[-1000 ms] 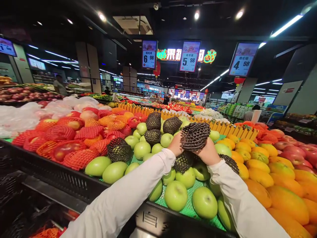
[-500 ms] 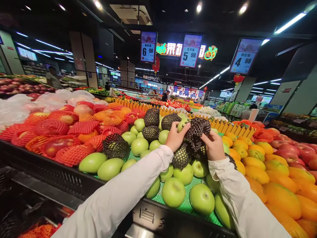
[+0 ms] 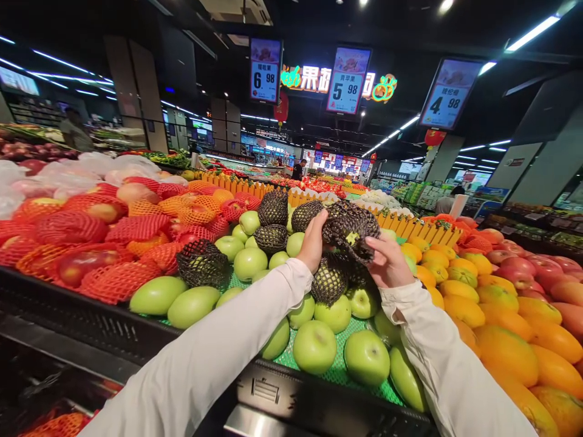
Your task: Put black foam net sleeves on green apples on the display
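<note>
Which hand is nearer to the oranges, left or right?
Right. The right hand is just left of the oranges, at the right side of the black-netted fruit; the left hand is farther off, at its left side.

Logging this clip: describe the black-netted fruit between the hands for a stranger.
Find the green apples left of the oranges. Over them, between left hand and right hand, is the black-netted fruit. Among netted neighbours, only this one is held, showing a small green patch.

A black mesh net (image 3: pixel 361 221) surrounds a green fruit (image 3: pixel 352 237), glimpsed through its opening
</note>
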`<action>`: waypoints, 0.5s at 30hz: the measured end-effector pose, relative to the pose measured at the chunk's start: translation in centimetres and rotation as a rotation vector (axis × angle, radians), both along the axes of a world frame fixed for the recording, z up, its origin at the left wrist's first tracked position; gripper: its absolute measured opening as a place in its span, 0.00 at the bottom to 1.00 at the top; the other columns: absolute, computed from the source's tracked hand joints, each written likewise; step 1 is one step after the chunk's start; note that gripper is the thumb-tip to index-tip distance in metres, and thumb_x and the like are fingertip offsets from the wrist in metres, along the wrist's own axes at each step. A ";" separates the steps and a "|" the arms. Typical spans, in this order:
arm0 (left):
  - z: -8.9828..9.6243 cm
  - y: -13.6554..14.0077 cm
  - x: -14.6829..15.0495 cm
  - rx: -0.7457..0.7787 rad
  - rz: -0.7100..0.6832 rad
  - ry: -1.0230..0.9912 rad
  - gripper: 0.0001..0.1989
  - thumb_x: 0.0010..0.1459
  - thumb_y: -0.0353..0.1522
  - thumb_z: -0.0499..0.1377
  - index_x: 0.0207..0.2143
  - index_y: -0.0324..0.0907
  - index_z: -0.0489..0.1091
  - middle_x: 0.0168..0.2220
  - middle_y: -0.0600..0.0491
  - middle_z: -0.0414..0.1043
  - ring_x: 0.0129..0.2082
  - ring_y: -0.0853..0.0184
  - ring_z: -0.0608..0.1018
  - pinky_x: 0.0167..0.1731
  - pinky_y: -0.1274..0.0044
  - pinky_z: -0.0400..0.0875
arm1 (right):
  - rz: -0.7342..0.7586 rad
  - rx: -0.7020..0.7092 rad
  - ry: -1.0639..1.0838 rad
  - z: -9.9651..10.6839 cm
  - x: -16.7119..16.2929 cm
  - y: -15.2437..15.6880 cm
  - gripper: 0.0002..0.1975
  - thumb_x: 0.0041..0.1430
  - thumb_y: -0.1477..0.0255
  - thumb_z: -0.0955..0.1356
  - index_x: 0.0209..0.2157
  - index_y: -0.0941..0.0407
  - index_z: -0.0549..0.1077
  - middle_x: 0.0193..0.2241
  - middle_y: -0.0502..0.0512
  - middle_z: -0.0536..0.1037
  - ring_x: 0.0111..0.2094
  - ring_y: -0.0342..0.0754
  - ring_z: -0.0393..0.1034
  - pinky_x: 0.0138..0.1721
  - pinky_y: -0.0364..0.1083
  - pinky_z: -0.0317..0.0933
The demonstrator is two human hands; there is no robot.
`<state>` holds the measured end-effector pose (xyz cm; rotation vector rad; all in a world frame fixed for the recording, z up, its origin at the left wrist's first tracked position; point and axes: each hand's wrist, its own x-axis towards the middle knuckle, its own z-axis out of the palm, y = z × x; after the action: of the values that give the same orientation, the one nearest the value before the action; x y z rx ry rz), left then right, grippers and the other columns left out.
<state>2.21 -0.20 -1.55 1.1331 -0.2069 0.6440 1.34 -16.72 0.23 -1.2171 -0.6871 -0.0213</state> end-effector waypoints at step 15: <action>0.6 -0.5 -1.1 -0.076 -0.116 0.000 0.17 0.54 0.44 0.63 0.41 0.42 0.71 0.49 0.53 0.75 0.57 0.63 0.73 0.62 0.73 0.65 | 0.204 0.169 0.047 -0.2 0.0 -0.5 0.14 0.42 0.67 0.78 0.28 0.52 0.72 0.31 0.48 0.78 0.36 0.49 0.74 0.44 0.51 0.72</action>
<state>1.07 -0.75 -0.93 1.0397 -0.2448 0.5444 1.34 -17.22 0.01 -0.9790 -0.7507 0.1168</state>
